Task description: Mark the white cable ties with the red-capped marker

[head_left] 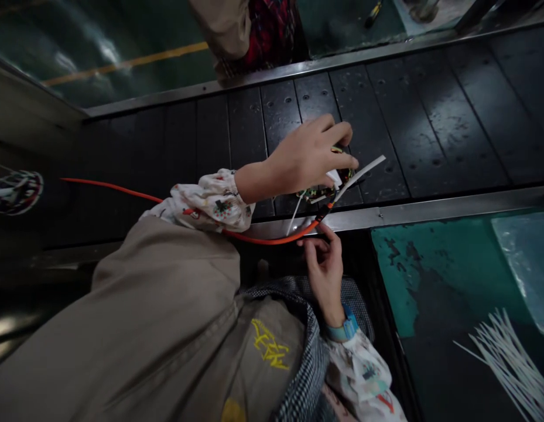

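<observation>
My left hand (309,155) reaches over the black slatted surface, palm down, its fingers bent around a small bundle of coloured wires with a white part (334,177) near the thumb. My right hand (325,261), below it with a blue watch at the wrist, has its fingertips against the orange cable (272,241) near its dark-taped end. This cable runs left under my left sleeve and out the other side. A white strip (363,174) sticks out from the taped end to the upper right. Another thin white tie (294,215) hangs by the bundle.
Metal rails (421,205) edge the black slatted surface (399,117). Many white ties (506,357) lie on the green and dark worktop (447,264) at lower right. Another wire bundle (17,190) is at far left. Part of a person (272,29) shows beyond the far rail.
</observation>
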Demonstrator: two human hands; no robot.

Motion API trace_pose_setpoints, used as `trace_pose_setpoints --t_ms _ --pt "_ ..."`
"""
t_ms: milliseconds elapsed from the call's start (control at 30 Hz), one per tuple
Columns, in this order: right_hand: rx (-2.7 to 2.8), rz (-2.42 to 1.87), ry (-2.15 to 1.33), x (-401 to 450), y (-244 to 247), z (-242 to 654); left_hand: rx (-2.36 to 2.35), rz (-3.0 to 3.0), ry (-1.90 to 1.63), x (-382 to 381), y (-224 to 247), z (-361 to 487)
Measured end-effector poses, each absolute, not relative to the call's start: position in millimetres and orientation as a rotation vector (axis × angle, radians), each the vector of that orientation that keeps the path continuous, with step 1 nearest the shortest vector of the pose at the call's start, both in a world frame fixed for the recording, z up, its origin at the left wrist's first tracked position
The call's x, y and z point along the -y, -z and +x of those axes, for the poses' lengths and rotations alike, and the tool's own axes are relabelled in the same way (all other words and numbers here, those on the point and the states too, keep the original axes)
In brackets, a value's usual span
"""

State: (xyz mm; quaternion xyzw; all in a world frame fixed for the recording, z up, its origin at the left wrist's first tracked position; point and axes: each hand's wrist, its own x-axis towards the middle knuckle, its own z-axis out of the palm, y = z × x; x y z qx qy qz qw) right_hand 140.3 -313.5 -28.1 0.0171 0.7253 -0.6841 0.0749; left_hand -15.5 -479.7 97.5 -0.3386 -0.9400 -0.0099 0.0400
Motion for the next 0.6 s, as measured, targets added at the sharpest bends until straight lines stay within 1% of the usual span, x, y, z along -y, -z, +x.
trace_pose_setpoints --t_ms 233,600 --pt "-2.218 0.171 2.147 293.3 33.6 142.6 2.918 -1.029 -0.026 477.9 -102.4 2.4" --pt "-2.254 0.194 2.174 288.5 35.8 151.7 2.926 -0.967 -0.017 485.4 -104.4 8.5"
